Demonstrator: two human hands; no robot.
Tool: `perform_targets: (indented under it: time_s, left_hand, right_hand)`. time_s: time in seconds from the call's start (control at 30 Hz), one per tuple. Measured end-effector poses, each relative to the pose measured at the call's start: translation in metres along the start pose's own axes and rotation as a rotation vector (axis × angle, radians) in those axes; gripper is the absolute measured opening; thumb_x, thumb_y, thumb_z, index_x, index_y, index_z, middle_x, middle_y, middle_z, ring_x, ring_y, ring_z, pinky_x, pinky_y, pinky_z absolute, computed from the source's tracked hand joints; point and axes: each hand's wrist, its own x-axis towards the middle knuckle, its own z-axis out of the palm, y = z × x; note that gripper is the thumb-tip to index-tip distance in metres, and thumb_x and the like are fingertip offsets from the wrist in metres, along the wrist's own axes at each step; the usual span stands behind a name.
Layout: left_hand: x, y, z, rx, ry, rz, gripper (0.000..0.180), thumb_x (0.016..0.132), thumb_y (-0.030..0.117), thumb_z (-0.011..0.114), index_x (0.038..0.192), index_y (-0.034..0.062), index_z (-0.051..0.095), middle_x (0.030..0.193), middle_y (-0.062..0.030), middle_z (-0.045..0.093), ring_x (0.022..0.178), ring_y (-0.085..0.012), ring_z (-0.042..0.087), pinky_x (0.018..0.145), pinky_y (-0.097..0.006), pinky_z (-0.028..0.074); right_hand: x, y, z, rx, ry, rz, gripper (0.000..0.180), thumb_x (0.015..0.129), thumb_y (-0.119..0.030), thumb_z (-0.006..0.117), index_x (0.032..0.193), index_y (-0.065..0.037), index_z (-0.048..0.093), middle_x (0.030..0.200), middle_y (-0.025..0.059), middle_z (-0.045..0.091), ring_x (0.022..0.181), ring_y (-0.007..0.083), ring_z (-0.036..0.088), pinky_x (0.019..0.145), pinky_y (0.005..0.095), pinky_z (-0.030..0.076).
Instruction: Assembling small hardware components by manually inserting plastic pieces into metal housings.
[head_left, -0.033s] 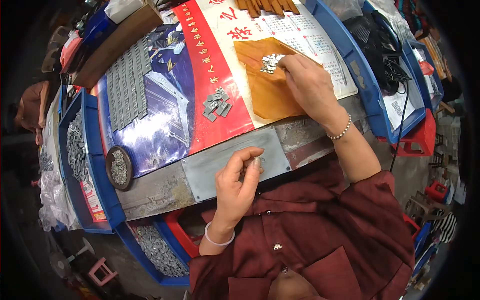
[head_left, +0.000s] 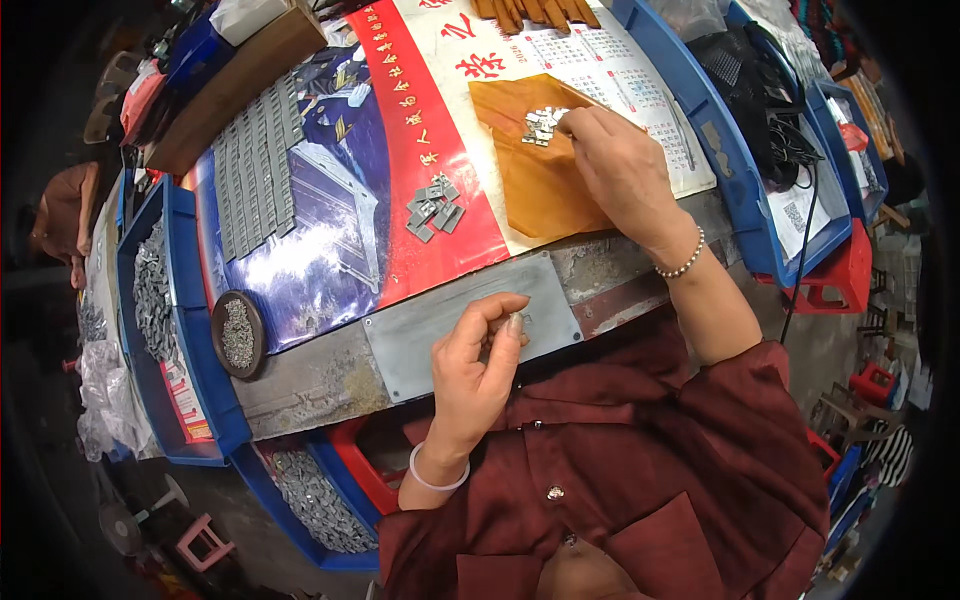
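Observation:
My right hand [head_left: 628,178] reaches over an amber translucent sheet [head_left: 535,200]. Its thumb and fingers are pinched together at the edge of a small heap of shiny silver pieces [head_left: 541,125]; what lies between the fingertips is hidden. Above the grey metal plate [head_left: 420,345] at the table's front edge, my left hand [head_left: 472,365] is held with curled fingers and the thumb close to them. Whatever it may hold cannot be made out. Between the hands and farther left, a loose pile of small grey rectangular pieces [head_left: 435,208] lies on the poster's red band.
Rows of grey pieces [head_left: 255,165] cover the poster's left part. A round dark dish [head_left: 240,338] holds tiny metal bits. Blue bins [head_left: 222,400] with grey parts stand left and below; another blue bin [head_left: 735,190] with cables stands right. Brown strips [head_left: 535,14] lie at the far edge.

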Motion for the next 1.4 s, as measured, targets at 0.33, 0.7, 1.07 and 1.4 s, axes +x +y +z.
perform_targets:
  time_s: [0.33, 0.7, 1.07, 1.4]
  left_hand:
    - [-0.002, -0.003, -0.003, -0.009, -0.007, -0.009, 0.017, 0.091, 0.002, 0.056, 0.106, -0.0032, 0.061, 0.087, -0.0067, 0.066, 0.069, -0.0096, 0.063, 0.062, -0.023, 0.049]
    - [0.023, 0.017, -0.002, -0.002, -0.051, 0.016, 0.019, 0.094, 0.008, 0.055, 0.11, -0.0031, 0.06, 0.08, -0.0025, 0.061, 0.067, -0.0053, 0.056, 0.057, -0.019, 0.044]
    - [0.1, 0.041, 0.016, 0.288, -0.096, 0.055, 0.024, 0.093, 0.014, 0.059, 0.108, -0.0047, 0.062, 0.066, -0.0018, 0.06, 0.054, -0.0049, 0.052, 0.05, -0.02, 0.042]
    - [0.12, 0.037, 0.029, 0.353, -0.13, 0.005, 0.02, 0.092, 0.016, 0.06, 0.093, -0.0033, 0.063, 0.069, -0.0022, 0.061, 0.056, -0.0055, 0.055, 0.049, -0.02, 0.043]
  right_hand:
    - [0.004, 0.004, -0.001, 0.131, -0.063, 0.073, 0.012, 0.082, -0.002, 0.055, 0.094, -0.006, 0.057, 0.083, 0.0098, 0.062, 0.077, 0.0268, 0.062, 0.065, 0.0344, 0.049]
    - [0.011, 0.002, -0.013, 1.208, -0.32, 0.632, 0.03, 0.084, -0.004, 0.066, 0.112, 0.002, 0.056, 0.089, 0.0016, 0.059, 0.08, 0.0071, 0.056, 0.071, 0.0208, 0.048]
    - [0.004, -0.006, -0.018, 1.322, -0.319, 0.598, 0.03, 0.083, -0.005, 0.067, 0.11, 0.0, 0.055, 0.087, 0.0011, 0.059, 0.08, 0.006, 0.056, 0.073, 0.0194, 0.047]
    - [0.002, 0.004, -0.013, 1.251, -0.278, 0.497, 0.025, 0.082, 0.002, 0.058, 0.107, 0.003, 0.054, 0.089, 0.0009, 0.056, 0.08, 0.0055, 0.055, 0.07, 0.0196, 0.047]
